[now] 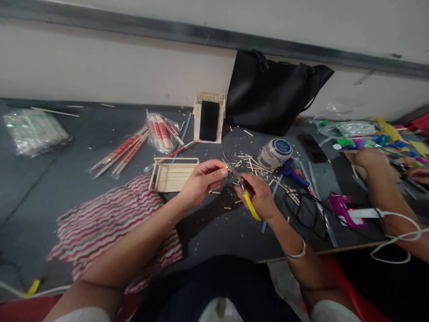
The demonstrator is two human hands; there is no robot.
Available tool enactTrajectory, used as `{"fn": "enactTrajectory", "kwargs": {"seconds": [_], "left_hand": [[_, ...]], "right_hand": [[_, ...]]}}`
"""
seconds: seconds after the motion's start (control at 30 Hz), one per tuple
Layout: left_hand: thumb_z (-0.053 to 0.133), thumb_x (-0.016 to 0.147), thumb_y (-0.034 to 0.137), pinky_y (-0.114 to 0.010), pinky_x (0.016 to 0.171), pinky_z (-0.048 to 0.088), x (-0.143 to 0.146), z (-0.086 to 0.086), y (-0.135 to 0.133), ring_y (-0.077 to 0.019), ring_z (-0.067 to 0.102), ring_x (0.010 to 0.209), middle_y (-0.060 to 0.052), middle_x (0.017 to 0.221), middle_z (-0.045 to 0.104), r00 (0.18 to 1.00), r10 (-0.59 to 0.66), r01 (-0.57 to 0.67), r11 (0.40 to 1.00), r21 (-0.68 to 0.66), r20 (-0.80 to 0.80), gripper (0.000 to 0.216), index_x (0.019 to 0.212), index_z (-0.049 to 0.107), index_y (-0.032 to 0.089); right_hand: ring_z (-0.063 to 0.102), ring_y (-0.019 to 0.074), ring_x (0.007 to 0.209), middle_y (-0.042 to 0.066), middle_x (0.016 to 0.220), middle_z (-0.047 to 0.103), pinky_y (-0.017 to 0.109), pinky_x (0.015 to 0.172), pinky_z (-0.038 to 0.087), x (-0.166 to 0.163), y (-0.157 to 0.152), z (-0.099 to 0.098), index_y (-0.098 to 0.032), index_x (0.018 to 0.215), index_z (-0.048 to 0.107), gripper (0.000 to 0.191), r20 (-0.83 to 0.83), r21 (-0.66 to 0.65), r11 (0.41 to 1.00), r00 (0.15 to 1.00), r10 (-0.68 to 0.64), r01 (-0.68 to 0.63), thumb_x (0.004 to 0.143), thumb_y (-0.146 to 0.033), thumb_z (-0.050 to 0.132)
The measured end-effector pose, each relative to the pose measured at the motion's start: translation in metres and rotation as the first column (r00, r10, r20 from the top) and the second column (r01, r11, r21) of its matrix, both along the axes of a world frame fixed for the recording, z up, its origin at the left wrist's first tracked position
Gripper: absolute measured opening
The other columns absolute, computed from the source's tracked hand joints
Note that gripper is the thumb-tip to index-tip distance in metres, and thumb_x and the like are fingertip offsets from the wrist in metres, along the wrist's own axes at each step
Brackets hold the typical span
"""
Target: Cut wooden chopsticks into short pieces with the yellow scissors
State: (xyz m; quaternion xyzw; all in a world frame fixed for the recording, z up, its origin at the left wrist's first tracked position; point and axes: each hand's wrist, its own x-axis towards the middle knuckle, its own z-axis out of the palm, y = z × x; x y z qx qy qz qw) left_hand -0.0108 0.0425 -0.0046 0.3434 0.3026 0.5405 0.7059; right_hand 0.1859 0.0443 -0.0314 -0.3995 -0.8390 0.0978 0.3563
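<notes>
Head view shows the left hand (205, 180) pinching a tiny pale piece (227, 167), apparently to steady it beside yellow-handled metal scissors (248, 201) gripped by the right hand (260, 196) above the dark grey bench (208, 230).

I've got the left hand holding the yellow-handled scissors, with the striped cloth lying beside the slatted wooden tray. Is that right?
Not quite: in the head view, the right hand holds the yellow-handled scissors, not the left hand. The striped cloth does lie beside the slatted wooden tray.
</notes>
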Motion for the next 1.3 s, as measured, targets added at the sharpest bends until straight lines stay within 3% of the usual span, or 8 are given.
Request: {"fn": "enactTrajectory", "kwargs": {"seconds": [0.2, 0.63, 1.0, 1.3], "left_hand": [[0.089, 0.067, 0.034, -0.019, 0.043, 0.020, -0.003, -0.002, 0.001, -0.0023, 0.030, 0.043, 0.008, 0.050, 0.043, 0.999, -0.046, 0.046, 0.998, 0.033, -0.011, 0.028, 0.075, 0.071, 0.015], [0.090, 0.064, 0.039, -0.020, 0.042, 0.025, -0.006, -0.009, 0.003, -0.0034, 0.034, 0.043, 0.004, 0.059, 0.059, 0.996, -0.009, 0.019, 0.993, 0.115, -0.086, 0.030, 0.078, 0.075, 0.017], [0.093, 0.057, 0.041, -0.020, 0.041, 0.022, -0.007, -0.004, 0.002, -0.0037, 0.032, 0.041, 0.006, 0.050, 0.052, 0.997, -0.011, 0.015, 0.998, 0.059, -0.074, 0.035, 0.073, 0.074, 0.017], [0.092, 0.060, 0.040, -0.020, 0.042, 0.024, -0.006, -0.006, 0.002, -0.0040, 0.032, 0.042, 0.007, 0.050, 0.049, 0.998, -0.005, 0.010, 0.995, 0.095, -0.060, 0.033, 0.075, 0.073, 0.016]], "right_hand": [[0.065, 0.0187, 0.072, 0.003, 0.079, 0.071, 0.032, 0.069, 0.050, 0.001, 0.001, 0.002, -0.021, 0.109, 0.066, 0.020, 0.035, 0.102, 0.994, 0.999, 0.021, -0.025, 0.091, -0.022, 0.058], [0.063, 0.0222, 0.083, 0.005, 0.087, 0.070, 0.036, 0.078, 0.046, 0.003, -0.003, 0.004, -0.021, 0.115, 0.066, 0.028, 0.122, 0.085, 0.996, 0.993, 0.001, -0.011, 0.089, -0.020, 0.058], [0.062, 0.0223, 0.081, 0.006, 0.086, 0.069, 0.036, 0.077, 0.047, 0.002, -0.004, 0.001, -0.019, 0.116, 0.066, 0.031, 0.133, 0.130, 0.991, 0.991, -0.026, 0.009, 0.087, -0.018, 0.057], [0.064, 0.0228, 0.080, 0.006, 0.084, 0.067, 0.038, 0.076, 0.053, 0.004, -0.004, -0.005, -0.022, 0.117, 0.068, 0.039, 0.103, 0.113, 0.993, 0.994, -0.031, 0.019, 0.083, -0.010, 0.051]]}}
